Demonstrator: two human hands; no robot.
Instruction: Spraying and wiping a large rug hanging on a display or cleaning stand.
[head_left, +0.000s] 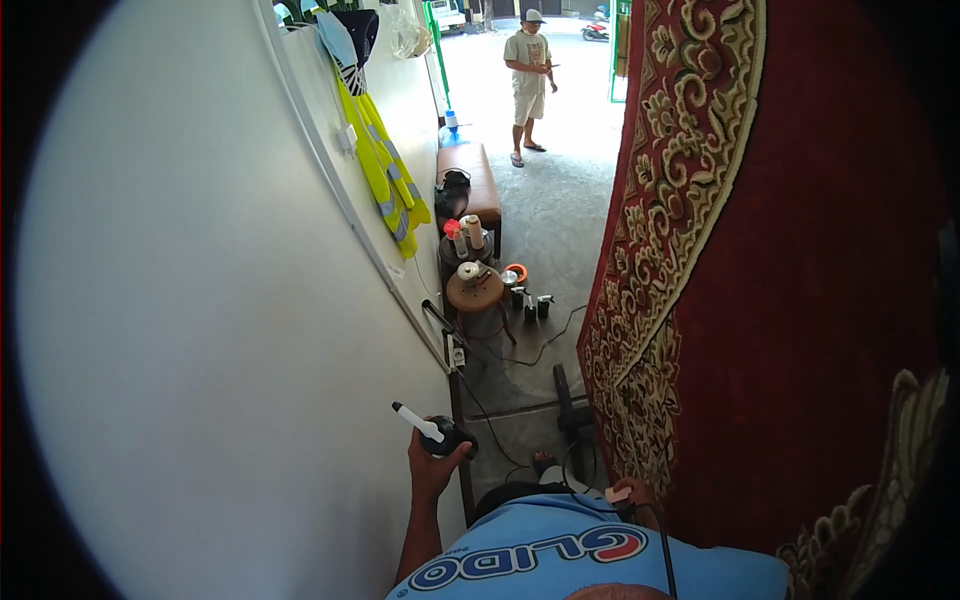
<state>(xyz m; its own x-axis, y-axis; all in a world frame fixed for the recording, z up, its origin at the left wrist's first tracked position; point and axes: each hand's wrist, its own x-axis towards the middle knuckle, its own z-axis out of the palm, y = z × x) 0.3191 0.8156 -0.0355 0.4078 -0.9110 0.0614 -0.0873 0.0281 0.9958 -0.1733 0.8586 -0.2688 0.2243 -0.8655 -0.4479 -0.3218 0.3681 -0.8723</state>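
Observation:
My left hand, near the white wall, grips a dark rounded container that looks like a bottle seen from above. A white stem with a black tip points away from its top. Low in front of my body, my right hand holds a small pale pink block; its material is unclear, and part of the hand is hidden. Just beyond that hand a large red patterned rug hangs, with a beige scrolled border. A black cable runs over my blue shirt.
Ahead, a round stool carries small items. Several black spray bottles stand on the floor beside it. Farther off is a brown padded bench. Cables cross the concrete floor. A person stands at the doorway; a yellow vest hangs left.

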